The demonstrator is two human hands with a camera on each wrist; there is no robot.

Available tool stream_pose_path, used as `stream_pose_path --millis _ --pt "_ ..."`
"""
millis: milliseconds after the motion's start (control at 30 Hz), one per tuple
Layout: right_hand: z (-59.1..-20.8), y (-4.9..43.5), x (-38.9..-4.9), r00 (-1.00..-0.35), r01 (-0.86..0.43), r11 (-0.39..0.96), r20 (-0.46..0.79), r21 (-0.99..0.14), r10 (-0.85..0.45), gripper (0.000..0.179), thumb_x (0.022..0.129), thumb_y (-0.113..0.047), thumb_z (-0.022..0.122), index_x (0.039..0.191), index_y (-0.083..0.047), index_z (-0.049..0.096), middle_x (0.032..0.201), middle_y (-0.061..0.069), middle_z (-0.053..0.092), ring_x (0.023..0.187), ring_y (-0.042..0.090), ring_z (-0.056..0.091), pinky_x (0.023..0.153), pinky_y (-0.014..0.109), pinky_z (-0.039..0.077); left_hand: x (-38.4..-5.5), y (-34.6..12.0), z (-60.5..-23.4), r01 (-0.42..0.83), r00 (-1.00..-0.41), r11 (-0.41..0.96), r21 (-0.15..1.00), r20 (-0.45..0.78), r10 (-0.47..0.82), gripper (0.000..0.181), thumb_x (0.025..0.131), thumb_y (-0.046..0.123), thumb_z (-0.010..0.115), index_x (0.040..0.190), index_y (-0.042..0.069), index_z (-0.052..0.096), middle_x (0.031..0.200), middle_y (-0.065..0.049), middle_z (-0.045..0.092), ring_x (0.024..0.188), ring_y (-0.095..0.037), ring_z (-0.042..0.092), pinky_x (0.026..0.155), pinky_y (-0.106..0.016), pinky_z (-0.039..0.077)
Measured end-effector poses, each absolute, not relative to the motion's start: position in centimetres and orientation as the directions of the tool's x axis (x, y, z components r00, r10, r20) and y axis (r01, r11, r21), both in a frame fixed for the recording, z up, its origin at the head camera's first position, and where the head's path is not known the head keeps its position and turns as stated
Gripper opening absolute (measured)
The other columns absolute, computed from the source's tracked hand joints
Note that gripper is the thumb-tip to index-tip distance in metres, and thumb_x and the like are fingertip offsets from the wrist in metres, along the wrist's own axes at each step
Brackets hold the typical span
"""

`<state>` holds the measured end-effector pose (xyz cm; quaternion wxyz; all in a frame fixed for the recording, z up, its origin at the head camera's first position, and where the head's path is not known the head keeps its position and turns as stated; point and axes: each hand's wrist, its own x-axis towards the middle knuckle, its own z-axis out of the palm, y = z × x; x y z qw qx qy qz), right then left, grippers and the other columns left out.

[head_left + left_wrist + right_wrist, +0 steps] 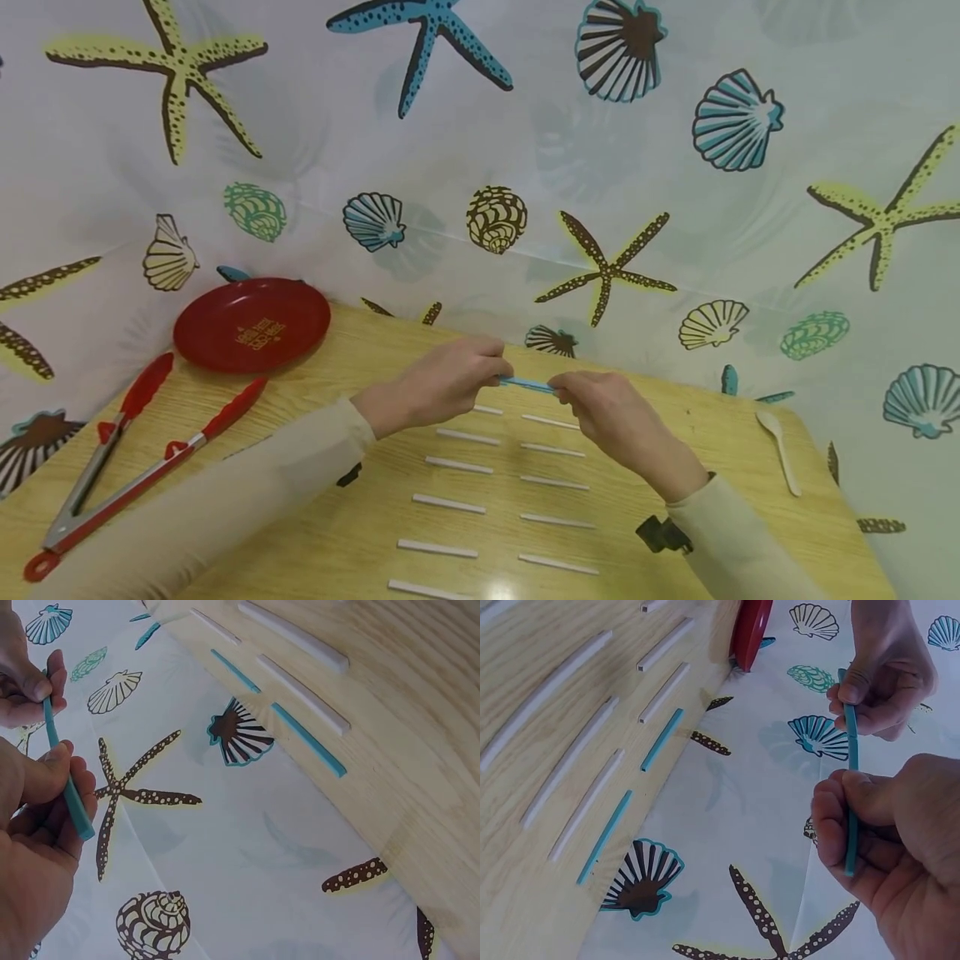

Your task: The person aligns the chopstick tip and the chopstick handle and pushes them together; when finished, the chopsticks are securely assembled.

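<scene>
Both hands hold one thin teal stick (528, 384) above the far edge of the table. My left hand (435, 383) pinches its left end between thumb and fingers, and my right hand (615, 417) pinches its right end. In the right wrist view the stick (853, 754) looks slightly kinked between the hands. The fingers cover parts of its ends. Beneath the hands lie several white sticks (459, 465) in two columns. Two more teal sticks lie at the table's edge, one of them the teal stick (310, 740) in the left wrist view.
A red plate (251, 325) stands at the back left of the wooden table (660, 467). Red-tipped tongs (142, 467) lie spread beside the left forearm. On the right lies a white spoon (782, 454). A cloth (465, 150) with starfish and shells hangs behind the table.
</scene>
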<state>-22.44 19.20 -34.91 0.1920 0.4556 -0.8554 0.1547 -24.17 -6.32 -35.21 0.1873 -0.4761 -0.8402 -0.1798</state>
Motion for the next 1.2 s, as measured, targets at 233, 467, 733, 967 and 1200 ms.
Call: stream_pose_path --millis 233,467,733,967,1200 --pt "-35.2 18.9 -22.1 -0.505 -0.842 0.53 0.486 -0.097 -0.713 0.017 0.087 0.011 0.069 0.101 0.002 0.07 0.092 0.01 0.072 0.073 0.016 0.069 0.064 0.026 0.056 -24.1 -6.2 -35.7 0.898 -0.425 0.419 0.136 0.52 0.741 0.018 0.083 -0.014 0.071 0.095 -0.002 0.071 0.079 -0.001 0.047 0.072 -0.013 0.052 0.071 -0.02 0.05" --pt "-35.2 18.1 -21.8 -0.467 -0.858 0.509 0.527 -0.075 -0.71 0.02 0.084 0.014 0.069 0.101 0.002 0.07 0.088 0.009 0.072 0.071 0.017 0.069 0.062 0.026 0.056 -23.9 -5.8 -35.0 0.903 -0.424 0.396 0.164 0.491 0.761 0.018 0.084 -0.015 0.069 0.095 -0.002 0.071 0.078 -0.002 0.047 0.069 -0.012 0.049 0.066 -0.019 0.048" --pt "-35.2 17.4 -22.2 -0.45 -0.865 0.498 0.533 -0.06 -0.717 0.022 0.086 0.013 0.069 0.104 0.0 0.065 0.086 0.006 0.07 0.061 0.011 0.059 0.058 0.024 0.052 -23.5 -5.3 -32.6 0.81 -0.585 0.565 0.161 0.3 0.753 0.012 0.093 0.004 0.068 0.104 0.003 0.073 0.085 -0.002 0.055 0.078 -0.015 0.062 0.069 -0.02 0.05" --pt "-35.4 17.8 -22.3 -0.503 -0.846 0.524 0.472 -0.098 -0.724 0.021 0.087 0.009 0.069 0.107 0.001 0.066 0.092 0.008 0.071 0.066 0.012 0.063 0.061 0.024 0.053 -23.2 -6.7 -32.2 0.744 -0.659 0.664 0.077 0.252 0.709 0.01 0.089 0.01 0.074 0.098 0.006 0.074 0.082 0.0 0.054 0.073 -0.013 0.059 0.064 -0.02 0.05" --pt "-35.6 17.8 -22.8 -0.495 -0.832 0.553 0.496 -0.036 -0.714 0.016 0.09 -0.001 0.071 0.106 -0.002 0.068 0.092 0.006 0.068 0.073 0.017 0.065 0.063 0.028 0.054 -23.4 -6.7 -32.8 0.733 -0.669 0.678 0.048 0.225 0.708 0.006 0.088 0.01 0.076 0.093 0.009 0.074 0.081 0.0 0.055 0.072 -0.012 0.059 0.062 -0.02 0.05"
